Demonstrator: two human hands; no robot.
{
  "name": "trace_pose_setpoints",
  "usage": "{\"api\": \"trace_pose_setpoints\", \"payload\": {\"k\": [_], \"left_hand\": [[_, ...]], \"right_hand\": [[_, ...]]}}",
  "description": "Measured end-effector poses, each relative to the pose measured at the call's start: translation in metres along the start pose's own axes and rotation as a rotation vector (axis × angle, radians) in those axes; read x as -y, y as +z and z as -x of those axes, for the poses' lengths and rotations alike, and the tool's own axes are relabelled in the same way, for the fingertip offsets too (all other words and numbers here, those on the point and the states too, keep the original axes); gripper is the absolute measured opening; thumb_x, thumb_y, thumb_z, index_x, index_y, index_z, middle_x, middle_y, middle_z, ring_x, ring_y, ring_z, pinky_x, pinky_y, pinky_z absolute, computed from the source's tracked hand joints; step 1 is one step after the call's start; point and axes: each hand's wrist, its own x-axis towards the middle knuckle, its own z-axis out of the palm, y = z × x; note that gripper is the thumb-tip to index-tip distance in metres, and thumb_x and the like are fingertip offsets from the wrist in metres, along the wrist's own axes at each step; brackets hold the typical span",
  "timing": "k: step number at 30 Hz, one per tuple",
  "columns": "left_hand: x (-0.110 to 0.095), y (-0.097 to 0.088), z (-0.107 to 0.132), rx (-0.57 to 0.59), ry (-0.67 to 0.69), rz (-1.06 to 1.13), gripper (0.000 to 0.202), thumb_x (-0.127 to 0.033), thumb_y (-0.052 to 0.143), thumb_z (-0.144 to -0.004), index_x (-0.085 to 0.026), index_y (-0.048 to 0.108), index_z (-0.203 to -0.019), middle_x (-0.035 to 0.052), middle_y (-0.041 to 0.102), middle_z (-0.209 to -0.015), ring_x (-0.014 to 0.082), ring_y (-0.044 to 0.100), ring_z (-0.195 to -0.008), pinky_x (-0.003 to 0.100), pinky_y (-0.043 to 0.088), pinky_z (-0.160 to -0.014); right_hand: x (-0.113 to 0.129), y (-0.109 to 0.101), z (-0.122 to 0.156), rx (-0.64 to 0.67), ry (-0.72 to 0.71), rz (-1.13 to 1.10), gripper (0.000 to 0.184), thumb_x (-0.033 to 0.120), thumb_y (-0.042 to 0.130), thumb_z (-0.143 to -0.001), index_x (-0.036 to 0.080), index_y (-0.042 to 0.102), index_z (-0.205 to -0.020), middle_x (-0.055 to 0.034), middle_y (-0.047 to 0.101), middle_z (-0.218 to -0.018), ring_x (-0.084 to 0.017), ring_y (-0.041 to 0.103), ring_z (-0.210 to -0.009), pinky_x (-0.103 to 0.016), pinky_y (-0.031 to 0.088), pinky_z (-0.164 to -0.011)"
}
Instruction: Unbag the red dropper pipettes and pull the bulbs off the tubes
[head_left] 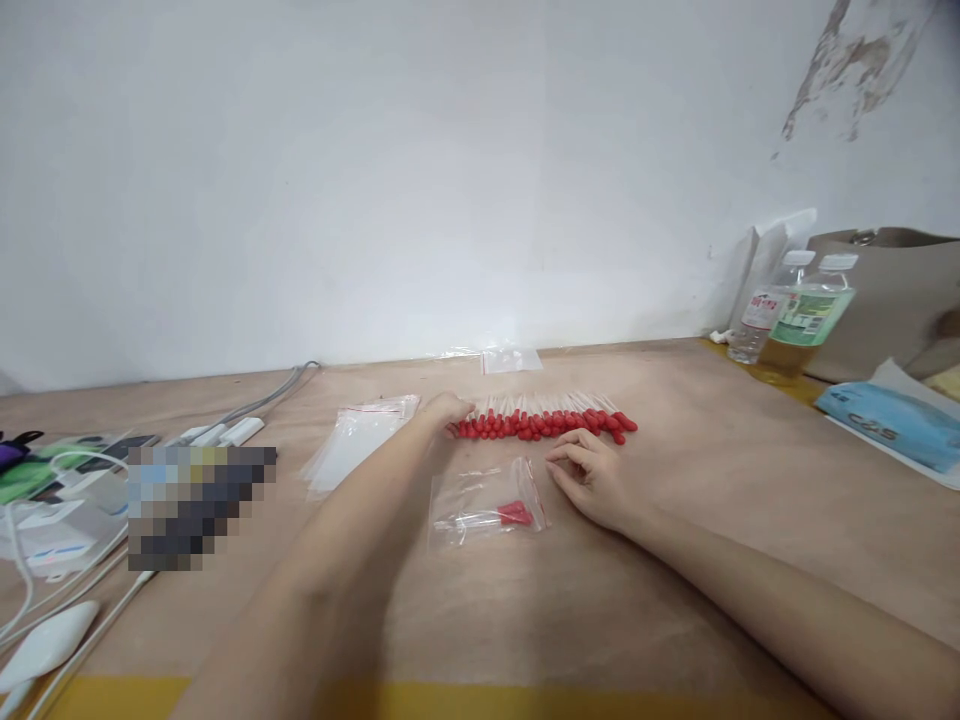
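A row of thin pale sticks with red tips [544, 426] lies side by side on the table, red ends toward me. At the row's left end, my left hand [447, 408] is closed, its fingers pinching the endmost stick; the fingertips are partly hidden. My right hand [596, 480] rests low over the table with fingers curved, thumb and forefinger apart and nothing between them. Just left of it lies a clear zip bag [465, 490] with a few red-tipped sticks [514, 513] inside. Flat empty zip bags [352, 440] are fanned beside my left forearm.
Another clear bag [511, 360] lies by the wall. Chargers [67, 535], white cables and a blurred-out object [199, 508] crowd the left side. At right stand two bottles [806, 315], a grey-beige bag [892, 295] and a blue tissue pack [892, 422].
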Motion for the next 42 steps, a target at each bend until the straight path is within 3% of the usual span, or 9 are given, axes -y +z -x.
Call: {"api": "trace_pose_setpoints", "payload": {"k": [10, 13, 16, 19, 20, 22, 24, 29, 42], "left_hand": [[0.010, 0.003, 0.006, 0.019, 0.194, 0.056, 0.026, -0.037, 0.058, -0.075, -0.013, 0.060, -0.086, 0.0013, 0.061, -0.064, 0.0102, 0.058, -0.056, 0.019, 0.048, -0.053], [0.012, 0.003, 0.011, -0.046, 0.246, 0.060, 0.027, -0.036, 0.056, -0.077, -0.011, 0.060, -0.085, 0.0040, 0.062, -0.066, 0.0123, 0.059, -0.059, 0.022, 0.049, -0.056], [0.021, 0.001, 0.029, -0.179, 0.341, 0.061, 0.026, -0.032, 0.054, -0.078, -0.012, 0.058, -0.093, 0.0076, 0.063, -0.086, 0.0161, 0.060, -0.078, 0.027, 0.049, -0.071], [0.039, 0.003, 0.066, -0.314, 0.522, 0.061, 0.024, -0.031, 0.051, -0.080, -0.018, 0.055, -0.100, 0.0062, 0.057, -0.106, 0.0171, 0.052, -0.099, 0.031, 0.041, -0.089], [0.047, 0.006, 0.080, -0.345, 0.703, 0.044, 0.021, -0.031, 0.050, -0.081, -0.017, 0.057, -0.096, 0.0065, 0.058, -0.102, 0.0179, 0.052, -0.098, 0.033, 0.041, -0.089], [0.061, 0.012, 0.109, -0.223, 1.005, -0.001, 0.021, -0.030, 0.047, -0.083, -0.019, 0.057, -0.097, 0.0059, 0.058, -0.101, 0.0181, 0.052, -0.099, 0.035, 0.041, -0.090], [0.074, 0.020, 0.130, -0.061, 1.114, -0.048, 0.028, -0.031, 0.047, -0.084, -0.020, 0.054, -0.108, 0.0069, 0.055, -0.111, 0.0183, 0.051, -0.103, 0.034, 0.041, -0.090], [0.087, 0.032, 0.144, 0.032, 1.098, -0.124, 0.042, -0.035, 0.047, -0.084, -0.025, 0.043, -0.124, 0.0054, 0.045, -0.129, 0.0200, 0.040, -0.119, 0.038, 0.034, -0.100], [0.085, 0.033, 0.144, 0.052, 1.043, -0.205, 0.044, -0.035, 0.042, -0.086, -0.024, 0.038, -0.128, 0.0048, 0.041, -0.133, 0.0196, 0.035, -0.124, 0.040, 0.031, -0.103]], "right_hand": [[0.006, -0.001, 0.001, 0.149, 0.126, -0.022, 0.014, 0.018, 0.047, -0.077, 0.018, 0.062, -0.079, -0.0015, 0.058, -0.067, -0.011, 0.049, -0.057, -0.022, 0.038, -0.052], [0.009, 0.000, 0.001, 0.216, 0.168, -0.050, 0.017, 0.020, 0.048, -0.077, 0.019, 0.064, -0.082, -0.0011, 0.060, -0.067, -0.010, 0.049, -0.056, -0.022, 0.038, -0.052], [0.011, 0.000, 0.001, 0.276, 0.202, -0.055, 0.018, 0.022, 0.050, -0.076, 0.019, 0.066, -0.082, -0.0009, 0.061, -0.066, -0.011, 0.050, -0.056, -0.022, 0.038, -0.054], [0.011, -0.001, 0.000, 0.331, 0.225, -0.068, 0.018, 0.022, 0.052, -0.075, 0.020, 0.068, -0.083, -0.0015, 0.063, -0.068, -0.012, 0.052, -0.061, -0.023, 0.039, -0.056], [0.012, -0.001, -0.001, 0.353, 0.235, -0.083, 0.018, 0.022, 0.053, -0.074, 0.020, 0.068, -0.084, -0.0017, 0.063, -0.069, -0.012, 0.052, -0.061, -0.023, 0.039, -0.057], [0.013, -0.001, -0.002, 0.385, 0.245, -0.113, 0.018, 0.022, 0.054, -0.073, 0.019, 0.068, -0.084, -0.0023, 0.064, -0.070, -0.012, 0.053, -0.063, -0.023, 0.039, -0.058], [0.015, 0.000, -0.004, 0.402, 0.229, -0.141, 0.017, 0.023, 0.055, -0.073, 0.019, 0.068, -0.082, -0.0028, 0.063, -0.071, -0.013, 0.054, -0.065, -0.024, 0.040, -0.060], [0.018, 0.005, -0.006, 0.457, 0.190, -0.297, 0.019, 0.021, 0.051, -0.075, 0.018, 0.067, -0.084, -0.0032, 0.065, -0.081, -0.014, 0.056, -0.072, -0.025, 0.043, -0.067], [0.027, -0.005, -0.021, 0.764, 0.078, -0.454, 0.028, 0.034, 0.063, -0.070, 0.018, 0.065, -0.093, -0.0018, 0.058, -0.091, -0.016, 0.053, -0.087, -0.028, 0.043, -0.077]]}}
